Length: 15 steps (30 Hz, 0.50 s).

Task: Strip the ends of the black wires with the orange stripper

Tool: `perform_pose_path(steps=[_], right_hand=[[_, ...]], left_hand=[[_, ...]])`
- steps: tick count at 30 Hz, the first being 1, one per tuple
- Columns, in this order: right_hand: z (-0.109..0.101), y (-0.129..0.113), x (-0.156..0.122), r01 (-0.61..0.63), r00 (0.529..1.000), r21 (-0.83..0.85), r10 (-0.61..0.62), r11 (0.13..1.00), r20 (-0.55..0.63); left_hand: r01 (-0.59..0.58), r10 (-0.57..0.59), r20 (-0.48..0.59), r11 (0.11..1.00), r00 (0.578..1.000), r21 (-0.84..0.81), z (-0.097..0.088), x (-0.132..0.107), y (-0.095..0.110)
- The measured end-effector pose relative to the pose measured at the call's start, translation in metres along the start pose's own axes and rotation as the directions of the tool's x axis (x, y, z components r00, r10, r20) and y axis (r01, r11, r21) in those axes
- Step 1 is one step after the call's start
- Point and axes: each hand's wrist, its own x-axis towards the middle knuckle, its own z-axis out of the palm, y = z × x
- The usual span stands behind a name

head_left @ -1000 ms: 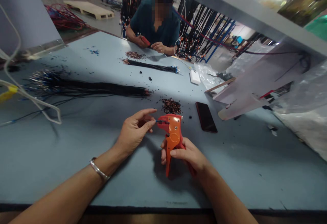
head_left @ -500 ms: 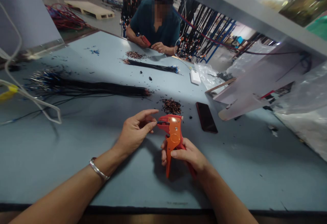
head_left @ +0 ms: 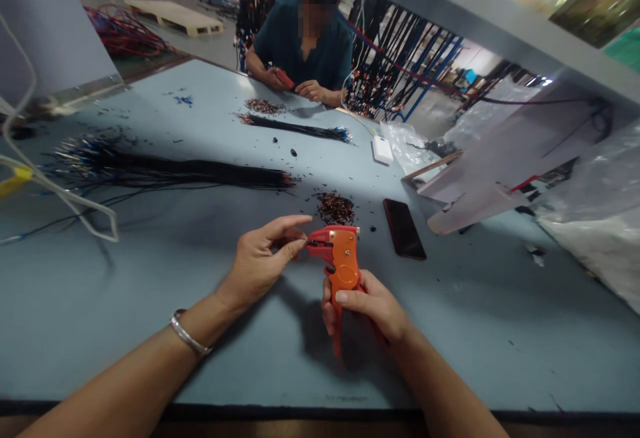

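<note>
In my right hand [head_left: 373, 301] is an orange and red wire stripper [head_left: 345, 255], its jaws pointing left toward my other hand. My fingers wrap around its two handles. My left hand [head_left: 265, 251] pinches a thin dark wire at the mouth of the jaws; most of the wire is hidden by the fingers. Just beyond the tool lies a heap of short black and copper scraps [head_left: 335, 208]. A long bundle of black wires [head_left: 200, 173] stretches across the table to the left, with bare copper at its right end and metal terminals at its left.
A dark phone [head_left: 404, 229] lies right of the tool, with a white box [head_left: 382, 150] behind it. Across the table [head_left: 150, 331] a co-worker [head_left: 303, 45] holds a red tool near a second wire bundle [head_left: 300, 128]. White cables [head_left: 60, 188] hang at left; a shelf post [head_left: 493, 171] stands at right.
My right hand has squeezed the stripper's handles closer together, and the orange lever has swung to the right. My left hand stays almost where it was, at the jaws.
</note>
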Motion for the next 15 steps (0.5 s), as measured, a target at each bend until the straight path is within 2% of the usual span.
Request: perform_pose_path(steps=[9,15], right_hand=[[0.0017,-0.0035,-0.0028,0.0,1.0,0.037,-0.001,0.999,0.023],[0.0026,-0.0018,-0.0041,0.004,1.0,0.028,-0.004,1.0,-0.002]], left_hand=[[-0.153,0.156,-0.024,0.984,0.987,0.095,-0.0016,-0.0058,-0.0038],[-0.156,0.16,-0.028,0.981,0.987,0.115,-0.0003,-0.0061,-0.0039]])
